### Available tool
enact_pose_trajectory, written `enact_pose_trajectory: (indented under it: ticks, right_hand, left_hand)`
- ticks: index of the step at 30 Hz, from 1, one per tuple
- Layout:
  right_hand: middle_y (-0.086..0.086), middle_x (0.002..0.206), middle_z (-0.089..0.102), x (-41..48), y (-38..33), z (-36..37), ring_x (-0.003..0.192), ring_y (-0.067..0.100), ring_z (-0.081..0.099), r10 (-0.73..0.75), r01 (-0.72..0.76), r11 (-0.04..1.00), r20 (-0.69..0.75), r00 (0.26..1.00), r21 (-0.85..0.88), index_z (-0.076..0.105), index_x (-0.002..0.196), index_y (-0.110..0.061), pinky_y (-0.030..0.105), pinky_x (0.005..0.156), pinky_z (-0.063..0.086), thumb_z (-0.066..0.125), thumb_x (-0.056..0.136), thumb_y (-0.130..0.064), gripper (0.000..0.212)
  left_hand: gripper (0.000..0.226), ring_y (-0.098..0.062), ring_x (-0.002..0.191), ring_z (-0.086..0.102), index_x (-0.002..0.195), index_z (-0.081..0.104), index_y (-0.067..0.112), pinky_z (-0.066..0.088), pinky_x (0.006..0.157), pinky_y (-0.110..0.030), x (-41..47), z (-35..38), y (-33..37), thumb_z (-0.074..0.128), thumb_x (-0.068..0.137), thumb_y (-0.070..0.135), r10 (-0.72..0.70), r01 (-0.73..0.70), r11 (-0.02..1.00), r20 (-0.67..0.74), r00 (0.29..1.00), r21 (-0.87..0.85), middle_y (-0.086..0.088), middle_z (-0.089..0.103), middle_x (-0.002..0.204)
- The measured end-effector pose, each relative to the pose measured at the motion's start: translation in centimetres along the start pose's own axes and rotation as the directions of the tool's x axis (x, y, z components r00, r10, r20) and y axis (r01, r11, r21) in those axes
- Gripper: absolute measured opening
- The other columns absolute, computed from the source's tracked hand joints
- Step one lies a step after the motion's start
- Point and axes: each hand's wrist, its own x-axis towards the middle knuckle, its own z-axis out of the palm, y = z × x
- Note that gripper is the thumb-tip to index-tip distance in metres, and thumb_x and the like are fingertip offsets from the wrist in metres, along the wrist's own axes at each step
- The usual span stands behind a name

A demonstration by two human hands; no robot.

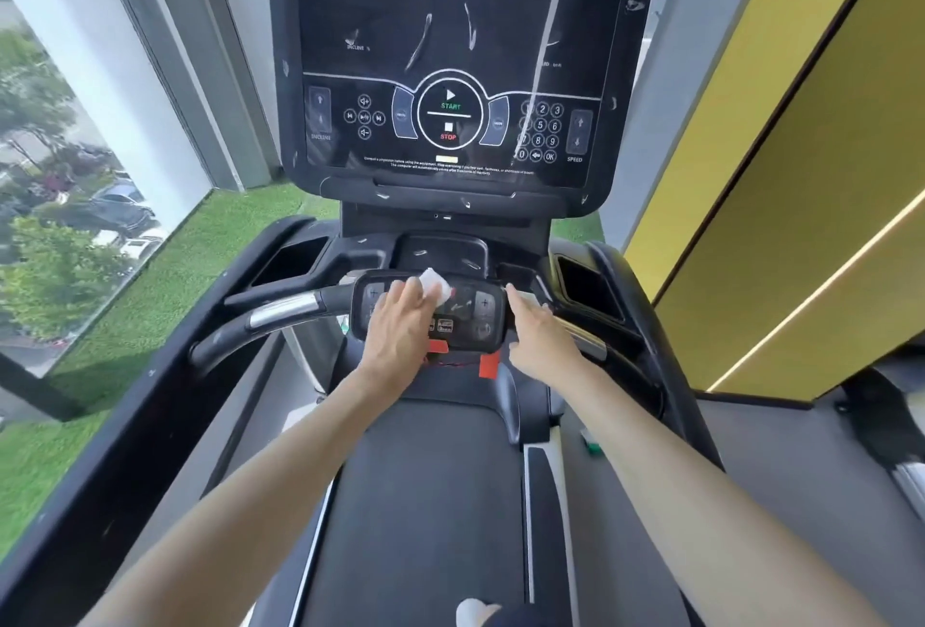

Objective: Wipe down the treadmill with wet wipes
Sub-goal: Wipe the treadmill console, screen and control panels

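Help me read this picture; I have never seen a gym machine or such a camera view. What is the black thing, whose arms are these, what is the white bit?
The camera sits on the person's head and looks forward and down, so both bare arms are the wearer's own. The black machine is a treadmill: its large dark console screen, marked START and STOP and streaked, stands ahead; the dark walking belt runs below. Between them sits a small black button panel on the handlebar. The left hand presses a white wet wipe onto that panel with nearly straight fingers. The right hand holds nothing; its fingers reach toward the panel's right edge. A yellow wall panel stands on the right.
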Motion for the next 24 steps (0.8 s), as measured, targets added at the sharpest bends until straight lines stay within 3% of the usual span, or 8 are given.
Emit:
enact_pose_trajectory:
  ticks: [1,5,6,10,14,16,20,24]
  right_hand:
    - [0.011,0.152,0.03,-0.1,-0.1,0.1,0.136,0.037,0.03,-0.005,0.005,1.0,-0.007,1.0,-0.018,0.006,0.152,-0.01,0.039,0.107,0.031,0.051,0.088,-0.003,0.079]
    - [0.012,0.149,0.032,-0.1,0.0,0.1,0.133,0.033,0.034,-0.053,0.049,0.994,-0.03,0.998,-0.098,0.005,0.152,-0.007,0.037,0.104,0.037,0.056,0.085,-0.005,0.084]
    - [0.012,0.149,0.033,-0.1,-0.1,0.0,0.133,0.032,0.034,-0.057,0.054,0.991,-0.028,0.998,-0.119,0.005,0.152,-0.007,0.037,0.103,0.037,0.056,0.085,-0.006,0.084]
    - [0.013,0.147,0.034,0.1,-0.3,0.0,0.132,0.03,0.034,-0.079,0.07,0.982,-0.046,0.996,-0.178,0.005,0.151,-0.003,0.035,0.105,0.033,0.056,0.087,-0.012,0.082]
    - [0.015,0.148,0.034,0.4,0.2,0.3,0.135,0.029,0.033,-0.114,0.098,0.973,-0.064,0.991,-0.208,0.006,0.15,-0.001,0.033,0.11,0.028,0.065,0.087,-0.029,0.091]
    - [0.017,0.147,0.035,0.5,0.3,0.4,0.134,0.03,0.035,-0.123,0.103,0.972,-0.087,0.989,-0.21,0.009,0.149,-0.001,0.034,0.111,0.029,0.07,0.083,-0.039,0.098]
    - [0.016,0.147,0.036,0.5,0.4,0.6,0.134,0.03,0.035,-0.142,0.114,0.967,-0.113,0.983,-0.226,0.012,0.149,-0.002,0.035,0.111,0.029,0.07,0.08,-0.047,0.101]
    - [0.015,0.145,0.04,0.6,0.7,0.8,0.132,0.03,0.037,-0.151,0.117,0.966,-0.135,0.979,-0.232,0.016,0.148,-0.002,0.034,0.109,0.031,0.072,0.078,-0.048,0.101]
  left_hand:
    - [0.052,-0.029,0.074,0.045,0.104,0.063,0.01,0.039,0.062,-0.037,-0.4,-0.1,0.7,0.062,0.055,-0.008,-0.019,0.019,1.0,0.003,1.0,-0.022,-0.008,0.048,0.087]
    - [0.049,-0.019,0.072,0.033,0.099,0.064,0.013,0.039,0.06,-0.031,-1.5,1.0,1.8,0.029,0.067,0.003,0.325,-0.332,0.94,0.087,0.942,0.075,0.001,0.032,0.087]
    - [0.048,-0.02,0.073,0.033,0.1,0.065,0.013,0.04,0.061,-0.032,-1.2,0.8,1.1,0.03,0.068,0.004,0.299,-0.305,0.949,0.078,0.951,0.079,0.001,0.032,0.087]
    - [0.056,-0.028,0.074,0.041,0.108,0.064,0.013,0.041,0.06,-0.038,-1.0,0.7,0.8,0.049,0.06,-0.009,-0.07,0.07,0.996,0.004,0.998,-0.06,-0.007,0.046,0.085]
    - [0.052,-0.021,0.072,0.032,0.094,0.068,0.012,0.044,0.053,-0.033,-1.4,1.6,3.3,0.044,0.051,-0.006,0.184,-0.189,0.981,0.097,0.978,0.049,-0.006,0.049,0.077]
    - [0.05,-0.021,0.072,0.031,0.096,0.064,0.013,0.038,0.057,-0.032,-0.8,0.9,2.5,0.052,0.05,-0.004,0.127,-0.131,0.989,0.063,0.99,0.062,-0.005,0.046,0.079]
    - [0.054,-0.026,0.071,0.039,0.103,0.063,0.011,0.03,0.059,-0.032,-2.0,0.3,1.3,0.049,0.056,-0.01,-0.149,0.15,0.989,0.004,0.989,-0.011,-0.009,0.045,0.082]
    - [0.06,-0.023,0.074,0.032,0.099,0.064,0.008,0.039,0.053,-0.031,-1.3,1.6,3.5,0.065,0.043,-0.012,0.076,-0.077,0.997,0.11,0.991,0.004,-0.006,0.043,0.082]
